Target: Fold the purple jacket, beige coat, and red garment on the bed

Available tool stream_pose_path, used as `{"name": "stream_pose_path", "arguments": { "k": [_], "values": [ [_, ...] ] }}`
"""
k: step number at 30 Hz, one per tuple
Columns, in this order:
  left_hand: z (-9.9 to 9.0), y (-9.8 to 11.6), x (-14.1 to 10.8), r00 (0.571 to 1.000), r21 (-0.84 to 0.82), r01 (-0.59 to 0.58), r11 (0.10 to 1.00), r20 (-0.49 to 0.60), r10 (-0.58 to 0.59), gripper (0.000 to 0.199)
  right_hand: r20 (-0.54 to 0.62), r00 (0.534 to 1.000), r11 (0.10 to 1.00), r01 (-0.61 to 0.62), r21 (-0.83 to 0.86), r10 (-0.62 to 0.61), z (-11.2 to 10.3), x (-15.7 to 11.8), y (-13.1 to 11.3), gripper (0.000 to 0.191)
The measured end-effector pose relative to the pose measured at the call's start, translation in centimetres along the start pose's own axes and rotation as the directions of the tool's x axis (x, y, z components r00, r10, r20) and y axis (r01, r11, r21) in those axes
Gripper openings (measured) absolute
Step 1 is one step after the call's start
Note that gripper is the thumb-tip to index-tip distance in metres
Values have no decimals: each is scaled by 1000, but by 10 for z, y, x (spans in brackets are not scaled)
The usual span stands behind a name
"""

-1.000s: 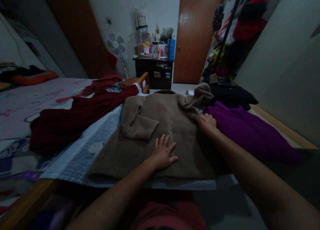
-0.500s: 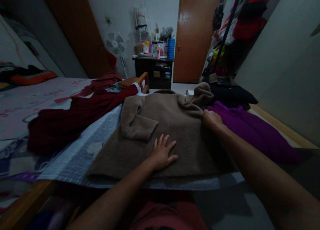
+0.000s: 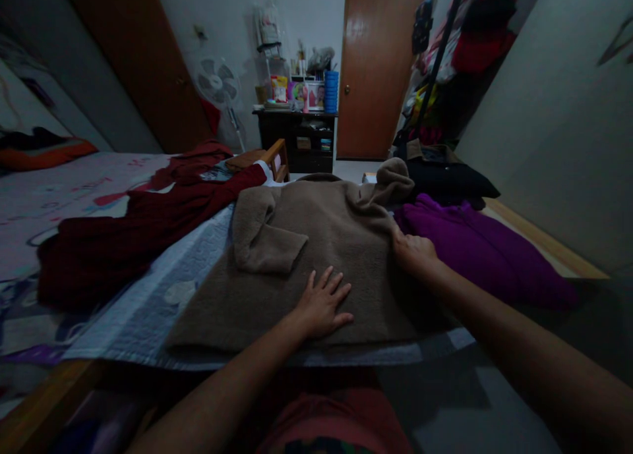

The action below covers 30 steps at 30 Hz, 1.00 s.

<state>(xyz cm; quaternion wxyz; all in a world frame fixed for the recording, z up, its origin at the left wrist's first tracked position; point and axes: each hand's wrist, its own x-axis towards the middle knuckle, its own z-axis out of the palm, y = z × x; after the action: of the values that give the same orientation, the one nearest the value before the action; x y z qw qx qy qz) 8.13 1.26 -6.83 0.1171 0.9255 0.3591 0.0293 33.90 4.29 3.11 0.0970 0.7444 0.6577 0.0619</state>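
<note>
A brown fleecy garment (image 3: 346,256) lies spread on a light blue quilted cover (image 3: 198,250). Its left sleeve (image 3: 270,243) is folded inward over the body, while the right sleeve (image 3: 393,180) lies bunched near the far right corner. My left hand (image 3: 324,302) rests flat on the lower middle of the garment, fingers spread, holding nothing. At the garment's right side edge, my right hand (image 3: 415,251) is closed on the brown fabric, beside a purple garment (image 3: 475,250).
Dark red clothing (image 3: 123,236) lies on the left. Black clothing (image 3: 440,177) is piled at the back right. Farther off are a fan (image 3: 217,82), a dark cabinet (image 3: 297,138) and a wooden door (image 3: 370,78). Bags hang at the upper right.
The view has shifted slightly, moving the room leftward in the picture. My right hand has moved slightly down and toward me along the garment's right edge. My left hand remains flat on the fabric.
</note>
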Motion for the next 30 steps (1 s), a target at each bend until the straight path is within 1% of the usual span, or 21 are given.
{"name": "stream_pose_path", "arguments": {
  "k": [4, 7, 10, 12, 13, 15, 17, 19, 22, 25, 28, 30],
  "values": [
    [1, 10, 6, 997, -7, -71, 997, 12, 71, 71, -36, 999, 997, 24, -71, -26, 11, -29, -1, 48],
    [1, 15, 10, 996, -26, -90, 996, 17, 91, 70, 10, 999, 993, 50, -102, -49, 12, -42, 1, 49],
    [-2, 13, 11, 995, -63, -97, 993, 27, 99, 69, 69, 995, 994, 71, -82, -65, 2, -48, 11, 43],
    [-5, 8, 8, 993, -102, -109, 989, 34, 113, 66, 85, 994, 996, 75, -56, -70, -8, -50, 21, 37],
    [-6, 5, 6, 994, -117, -102, 988, 30, 106, 64, 85, 994, 996, 74, -46, -70, -12, -51, 27, 35],
    [-7, -1, 0, 999, -118, -49, 992, 7, 50, 62, 77, 995, 997, 60, -38, -57, -16, -55, 35, 34],
    [-7, -5, -6, 1000, -89, 18, 996, -10, -19, 64, 85, 995, 998, 47, -36, -44, -14, -61, 36, 36],
    [-6, -6, -10, 999, -57, 41, 998, 5, -41, 69, 104, 994, 998, 46, -39, -41, -9, -68, 32, 43],
    [-3, -1, -11, 999, -29, 18, 999, 34, -17, 71, 132, 990, 997, 60, -55, -52, -2, -79, 22, 59],
    [-3, 4, -7, 999, -15, -5, 1000, 41, 5, 72, 197, 977, 994, 92, -62, -78, -2, -88, 19, 69],
    [-4, 7, -5, 999, -18, -24, 1000, 49, 25, 72, 252, 961, 992, 123, -32, -111, -10, -92, 26, 74],
    [-5, 7, -5, 998, -32, -36, 999, 51, 37, 72, 257, 961, 993, 115, -22, -106, -16, -92, 30, 72]
  ]
}}
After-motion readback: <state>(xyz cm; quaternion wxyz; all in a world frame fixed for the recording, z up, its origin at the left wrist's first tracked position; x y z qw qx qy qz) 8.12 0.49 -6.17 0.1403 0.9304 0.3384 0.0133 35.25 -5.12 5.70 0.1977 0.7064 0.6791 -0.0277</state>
